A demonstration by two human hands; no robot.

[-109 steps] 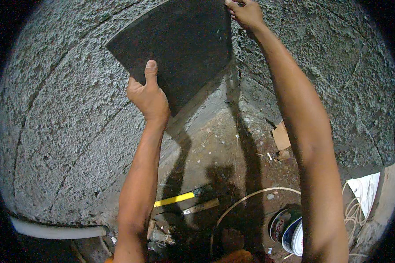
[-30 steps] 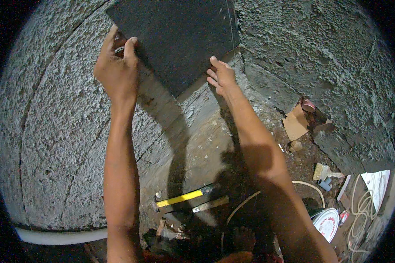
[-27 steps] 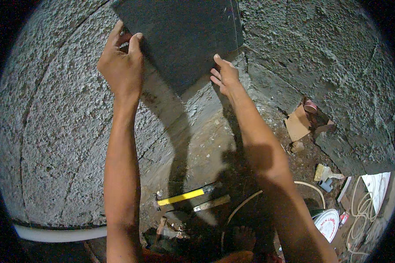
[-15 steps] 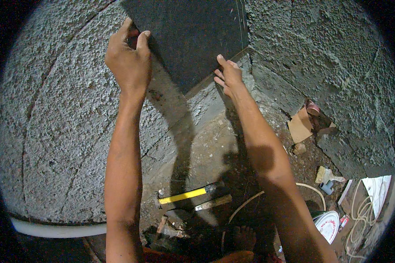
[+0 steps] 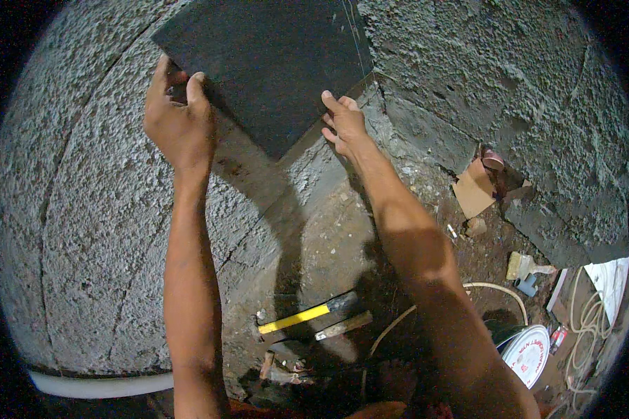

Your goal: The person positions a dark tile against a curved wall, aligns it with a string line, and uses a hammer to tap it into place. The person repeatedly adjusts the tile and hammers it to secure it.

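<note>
Right hand [image 5: 344, 126] lowered, dark square tile [image 5: 272, 63]

You look down on rough grey rendered wall [image 5: 84, 230] meeting dirt floor [image 5: 328, 244]. Yellow-handled hammer [image 5: 307, 315] lies on floor, wooden-handled tool [image 5: 344, 325] just beside it. Cardboard scrap [image 5: 474, 190] sits at wall foot on your right. Pale hose [image 5: 493, 290] curves near white round lid [image 5: 528, 355]. Coiled cord [image 5: 586, 334] far right. White pipe [image 5: 98, 384] runs along lower left.
</note>
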